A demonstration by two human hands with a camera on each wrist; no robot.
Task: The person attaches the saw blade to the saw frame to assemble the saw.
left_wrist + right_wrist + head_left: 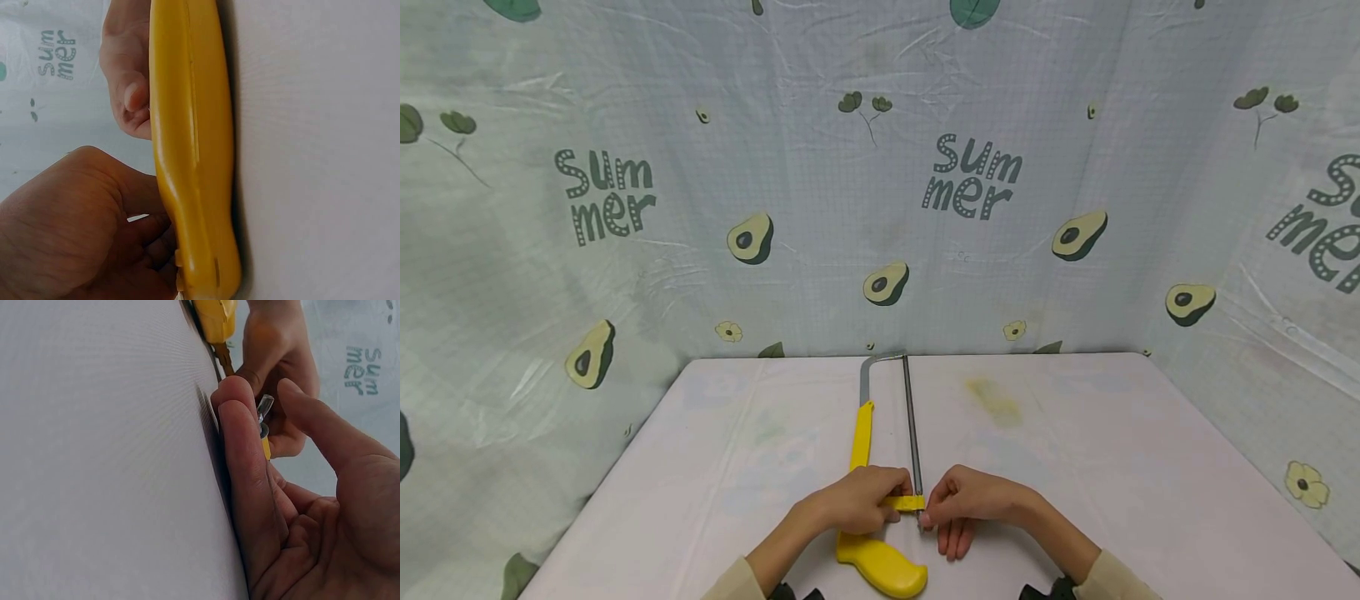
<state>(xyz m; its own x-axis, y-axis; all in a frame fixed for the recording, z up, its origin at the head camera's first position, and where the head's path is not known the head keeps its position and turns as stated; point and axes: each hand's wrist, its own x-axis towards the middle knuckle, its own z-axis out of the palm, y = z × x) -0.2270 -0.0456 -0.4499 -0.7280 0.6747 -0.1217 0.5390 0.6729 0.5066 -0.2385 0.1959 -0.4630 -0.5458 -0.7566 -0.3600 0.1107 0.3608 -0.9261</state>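
Note:
A hacksaw (863, 437) with a yellow handle (887, 567) and grey metal front lies on the table, its handle toward me. The straight blade side (912, 425) runs on the right, ending near me in a yellow bracket (906, 502). My left hand (861, 498) reaches across the frame and pinches that bracket between thumb and fingers. At the bracket's outer end, my right hand (966, 500) has its thumb and curled fingers round a small metal wing nut (265, 407). The left wrist view shows the yellow handle close up, partly covering both hands.
A pale tablecloth (1060, 442) with a faint yellowish stain (994, 402) lies under the saw. Behind the table hangs a light sheet (820, 183) printed with avocados and lettering. Dark wrist gear (1048, 590) shows at the bottom edge.

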